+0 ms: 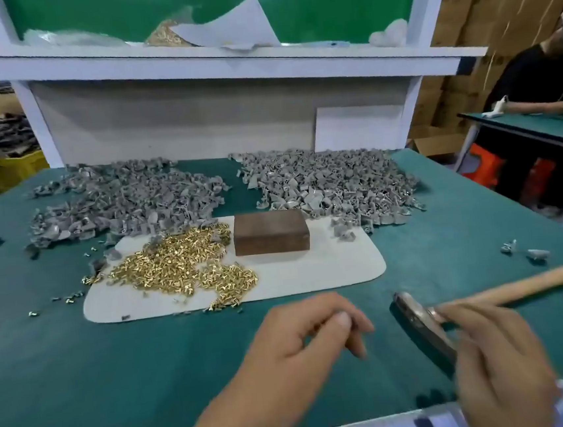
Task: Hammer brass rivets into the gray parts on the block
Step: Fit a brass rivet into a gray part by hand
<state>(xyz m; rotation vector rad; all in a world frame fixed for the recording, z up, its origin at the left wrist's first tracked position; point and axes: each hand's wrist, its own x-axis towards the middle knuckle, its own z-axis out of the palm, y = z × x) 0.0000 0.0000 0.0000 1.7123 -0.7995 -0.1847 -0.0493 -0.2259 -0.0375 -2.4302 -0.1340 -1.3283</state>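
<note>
The block (271, 231) is sitting bare on a white mat (313, 272) mid-bench, long side running left to right, brass rivets (178, 261) just left, gray parts (332, 181) piled behind. Both hands are waiting near the front edge. The left hand (305, 331), nearer, is loosely curled, holding nothing I can see. The right hand (493, 354) is touching the hammer (481, 300); its grip is blurred. No writing is showing.

Left hand (305, 331) reaches forward from bottom centre, forearm bare, fingers loosely curled, thumb lying against the index finger; whether it pinches anything can't be told. Right hand (493, 358) is at lower right, motion-blurred, fingers extended forward, sleeve edge showing at the wrist.
</note>
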